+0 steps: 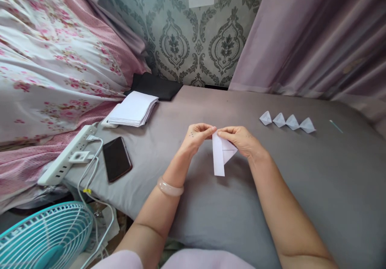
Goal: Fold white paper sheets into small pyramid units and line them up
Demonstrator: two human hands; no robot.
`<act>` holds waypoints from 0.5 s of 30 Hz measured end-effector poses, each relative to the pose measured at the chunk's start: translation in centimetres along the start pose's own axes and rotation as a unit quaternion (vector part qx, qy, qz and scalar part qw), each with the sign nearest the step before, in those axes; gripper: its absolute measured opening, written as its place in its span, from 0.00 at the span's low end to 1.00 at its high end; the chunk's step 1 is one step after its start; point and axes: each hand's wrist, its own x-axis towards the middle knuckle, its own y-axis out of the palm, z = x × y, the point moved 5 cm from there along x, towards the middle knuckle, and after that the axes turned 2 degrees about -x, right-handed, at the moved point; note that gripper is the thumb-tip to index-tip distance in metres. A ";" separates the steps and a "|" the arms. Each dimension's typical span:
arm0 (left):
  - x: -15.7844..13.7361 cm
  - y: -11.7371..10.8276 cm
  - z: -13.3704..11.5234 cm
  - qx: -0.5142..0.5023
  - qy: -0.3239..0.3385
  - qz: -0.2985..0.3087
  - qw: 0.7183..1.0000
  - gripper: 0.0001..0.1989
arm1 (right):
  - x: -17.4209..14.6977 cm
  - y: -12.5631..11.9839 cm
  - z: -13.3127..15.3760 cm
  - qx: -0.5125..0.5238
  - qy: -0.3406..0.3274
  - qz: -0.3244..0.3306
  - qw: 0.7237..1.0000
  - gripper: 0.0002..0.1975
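Note:
Between my two hands, above the grey cloth surface, is a partly folded sheet of white paper (218,156). It has a long strip hanging down on the left and a triangular flap on the right. My left hand (199,134) pinches its top left corner between thumb and fingers. With thumb and fingertips, my right hand (237,137) grips the top edge and the right side. Some fingers are hidden behind the paper. Off to the right, several folded white paper shapes (292,122) stand in a row.
A stack of white paper (132,110) lies at the back left, by a black folder-like item (163,87). Nearer are a phone (117,159), a power strip (69,154) with cables, and a blue fan (48,237). A thin pale stick (336,126) lies far right.

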 end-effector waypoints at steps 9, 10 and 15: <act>0.5 -0.1 1.0 -0.017 -0.014 0.035 0.999 0.15 | 0.2 -0.2 -1.0 0.021 0.073 0.011 0.997 0.13; 0.5 -0.1 1.1 -0.017 -0.015 0.043 0.999 0.14 | 0.1 -0.3 -0.9 0.026 0.073 0.013 0.997 0.13; 0.1 0.3 -0.2 0.093 0.111 0.058 0.988 0.09 | 0.2 -1.4 -0.9 0.092 0.097 0.002 0.991 0.07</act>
